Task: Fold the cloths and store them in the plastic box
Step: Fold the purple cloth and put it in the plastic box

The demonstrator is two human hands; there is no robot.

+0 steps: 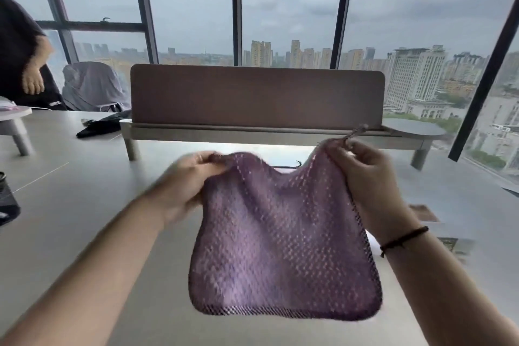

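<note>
While the head camera looked down over the grey table [70, 205], a purple waffle-knit cloth [280, 247] hung unfolded at centre frame, clear of the tabletop. The left hand [185, 177] pinched its upper left corner, somewhat blurred; the right hand [362, 174] pinched the upper right corner near a small hanging loop [355, 132]. No fold showed in the cloth, so the work looked barely begun on this piece. No plastic box could be seen anywhere, and no other cloths were clearly identifiable. Folding and storing both appeared to remain. At upper left another person [19, 50] stood beside a draped chair [92, 87].
</note>
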